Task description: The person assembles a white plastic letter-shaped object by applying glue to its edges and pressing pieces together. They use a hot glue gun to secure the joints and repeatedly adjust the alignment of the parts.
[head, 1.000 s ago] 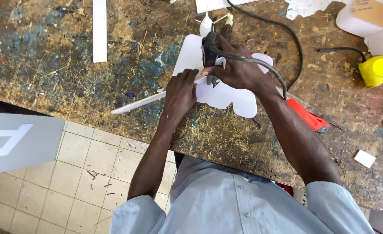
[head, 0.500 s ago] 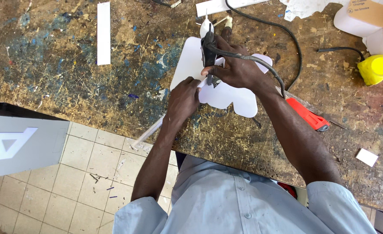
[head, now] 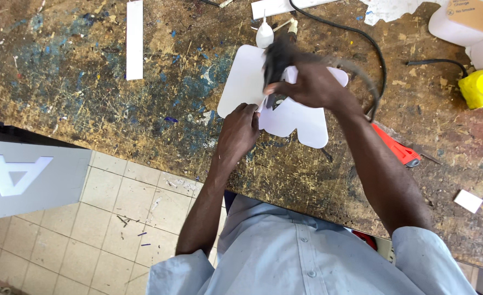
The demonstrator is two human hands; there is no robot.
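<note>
My right hand (head: 312, 84) clenched round black tool (head: 276, 63) — frame centre-top; my left hand (head: 241, 128) pressing fingertips flat on white cutout (head: 301, 123).

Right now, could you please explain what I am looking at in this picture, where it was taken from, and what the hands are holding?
The picture comes from a camera worn on the person's head, looking straight down, so you see their own arms and pale blue shirt. There is no machine, only two bare hands. The right hand grips a dark corded tool, blurred, so I cannot tell its kind. The left hand presses its fingers at the edge of a white cut-out shape lying flat on a paint-stained workbench. Also on the bench are a white strip, a red-handled tool, a yellow container and a black cable. Below left is a tiled floor.
</note>
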